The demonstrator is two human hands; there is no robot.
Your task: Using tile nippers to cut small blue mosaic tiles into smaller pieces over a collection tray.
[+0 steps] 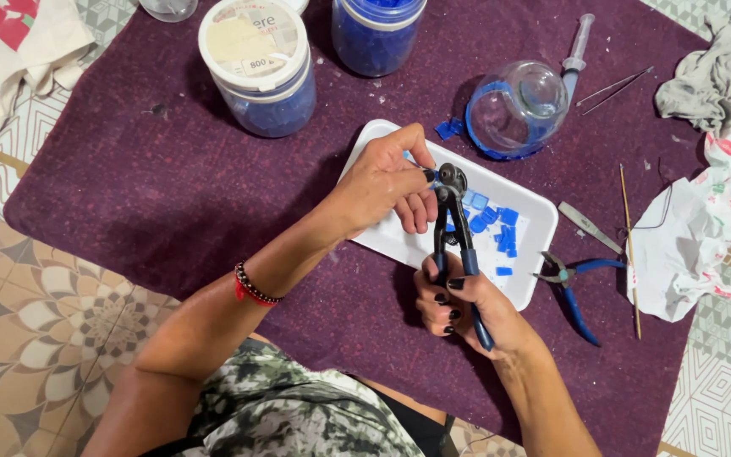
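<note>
My right hand [458, 306] grips the blue handles of wheeled tile nippers [453, 222], jaws pointing up and away from me. My left hand [387, 180] pinches a small blue tile piece [435, 175] right at the nipper wheels. Both hands hover over a white rectangular tray [528, 213] that holds several cut blue tile pieces [496, 222]. A beaded bracelet with a red thread circles my left wrist.
A purple cloth [171, 186] covers the patterned floor. On it: a lidded tub of blue pieces [258, 63], a blue jar [376, 32], a tipped glass jar [518, 108], a syringe [577, 52], tweezers [615, 85], blue pliers [573, 292], a thin stick [629, 245], rags [708, 72].
</note>
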